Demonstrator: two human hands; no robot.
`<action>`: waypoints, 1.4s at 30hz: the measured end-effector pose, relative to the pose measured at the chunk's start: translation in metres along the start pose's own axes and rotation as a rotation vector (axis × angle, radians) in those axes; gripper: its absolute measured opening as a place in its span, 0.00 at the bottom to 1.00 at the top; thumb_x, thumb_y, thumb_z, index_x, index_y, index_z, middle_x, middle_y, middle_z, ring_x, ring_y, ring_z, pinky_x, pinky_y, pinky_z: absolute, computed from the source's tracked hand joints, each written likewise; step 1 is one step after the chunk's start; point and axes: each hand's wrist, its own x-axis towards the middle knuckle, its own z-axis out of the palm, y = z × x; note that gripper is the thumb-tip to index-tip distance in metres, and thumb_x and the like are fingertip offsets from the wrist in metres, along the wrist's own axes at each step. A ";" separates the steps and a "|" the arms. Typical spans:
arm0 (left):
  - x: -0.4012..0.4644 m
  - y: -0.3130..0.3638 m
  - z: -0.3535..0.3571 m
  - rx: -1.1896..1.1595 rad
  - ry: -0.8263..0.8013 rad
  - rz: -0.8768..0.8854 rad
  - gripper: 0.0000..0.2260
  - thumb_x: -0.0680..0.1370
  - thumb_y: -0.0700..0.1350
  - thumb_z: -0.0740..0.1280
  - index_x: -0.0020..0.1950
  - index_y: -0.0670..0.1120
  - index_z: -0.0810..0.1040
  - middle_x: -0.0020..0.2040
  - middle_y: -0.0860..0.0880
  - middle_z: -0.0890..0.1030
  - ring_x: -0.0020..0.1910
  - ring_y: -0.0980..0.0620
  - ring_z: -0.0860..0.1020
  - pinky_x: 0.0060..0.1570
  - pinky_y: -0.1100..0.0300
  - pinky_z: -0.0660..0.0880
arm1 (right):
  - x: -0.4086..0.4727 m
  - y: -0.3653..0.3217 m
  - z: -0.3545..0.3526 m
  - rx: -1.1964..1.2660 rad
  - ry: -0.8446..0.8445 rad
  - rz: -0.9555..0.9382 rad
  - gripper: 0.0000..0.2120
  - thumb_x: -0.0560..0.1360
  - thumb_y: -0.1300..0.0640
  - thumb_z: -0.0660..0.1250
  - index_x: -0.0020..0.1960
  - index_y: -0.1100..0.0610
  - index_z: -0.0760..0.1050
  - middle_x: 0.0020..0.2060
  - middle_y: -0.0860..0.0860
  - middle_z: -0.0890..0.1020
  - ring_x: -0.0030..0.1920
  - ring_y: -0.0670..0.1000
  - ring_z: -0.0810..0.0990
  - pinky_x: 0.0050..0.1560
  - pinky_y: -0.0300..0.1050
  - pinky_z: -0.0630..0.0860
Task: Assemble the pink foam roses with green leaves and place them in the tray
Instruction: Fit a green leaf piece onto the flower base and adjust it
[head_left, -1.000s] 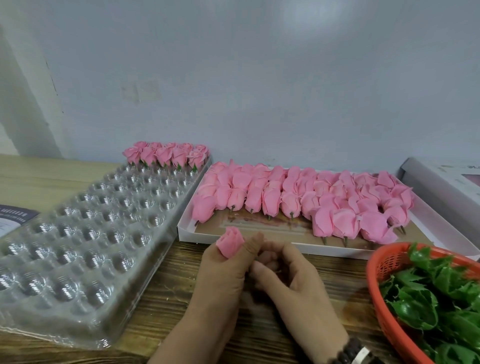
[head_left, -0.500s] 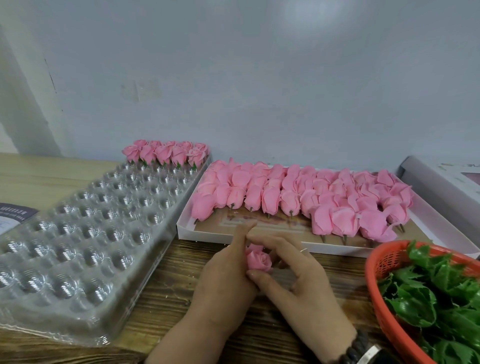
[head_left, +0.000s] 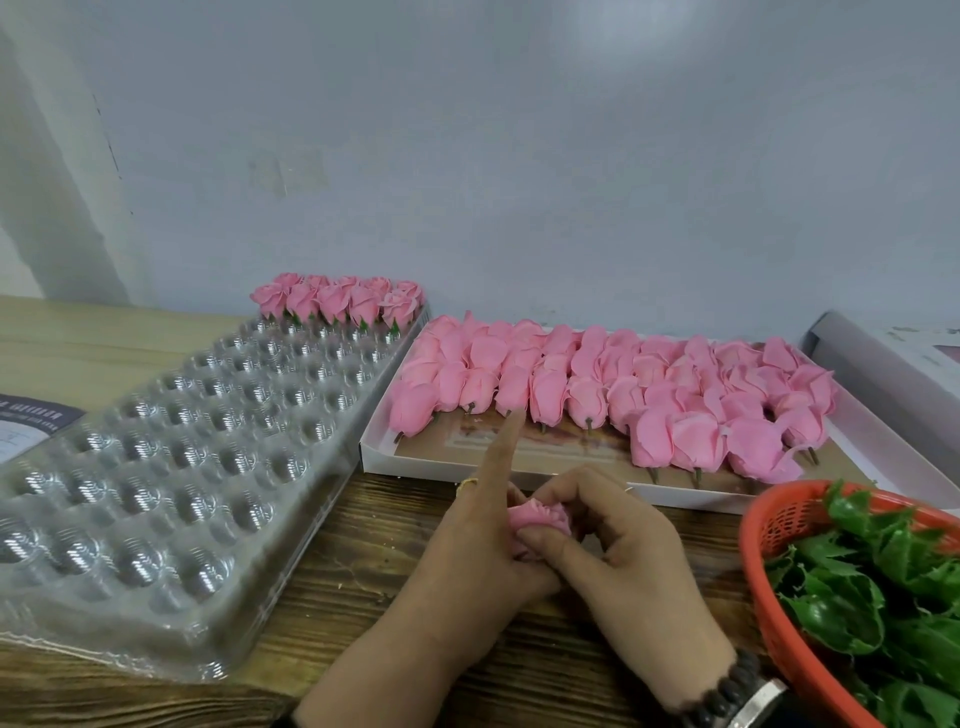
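I see small pink foam rose (head_left: 537, 521) low over wooden table (head_left: 363, 561), pinched between both hands. Left hand (head_left: 475, 551) grip closed on it, index finger straight; right hand (head_left: 623, 545) thumb and fingers curled around petals. I judge foam light, soft, easily crushed: hold at base, not petals. Clear plastic blister tray (head_left: 171, 467) at left, mostly unfilled.

A wooden worktop (head_left: 363, 545) with dark grain runs up to a pale grey wall (head_left: 519, 156). At the worktop's far right edge lies a white box (head_left: 893, 364); at its left edge, a dark printed card (head_left: 31, 421).
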 end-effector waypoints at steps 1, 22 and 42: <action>0.000 -0.001 0.000 -0.014 0.016 0.009 0.46 0.63 0.46 0.74 0.70 0.69 0.50 0.49 0.50 0.73 0.46 0.57 0.75 0.46 0.72 0.70 | 0.001 0.001 0.000 0.013 0.018 0.024 0.12 0.67 0.61 0.75 0.42 0.45 0.77 0.36 0.46 0.80 0.38 0.45 0.77 0.39 0.36 0.71; -0.002 0.012 -0.008 -0.100 -0.121 -0.066 0.15 0.67 0.31 0.70 0.35 0.52 0.79 0.33 0.53 0.81 0.35 0.60 0.77 0.38 0.66 0.74 | -0.002 -0.008 -0.002 -0.149 -0.108 -0.179 0.08 0.69 0.51 0.69 0.47 0.45 0.74 0.47 0.42 0.77 0.49 0.43 0.77 0.47 0.30 0.70; -0.004 0.012 -0.001 -0.151 -0.134 -0.008 0.13 0.69 0.35 0.66 0.43 0.53 0.74 0.38 0.62 0.81 0.39 0.68 0.76 0.39 0.74 0.70 | -0.003 -0.012 0.001 -0.233 -0.038 -0.345 0.08 0.63 0.68 0.64 0.37 0.56 0.71 0.39 0.48 0.72 0.40 0.45 0.73 0.39 0.33 0.70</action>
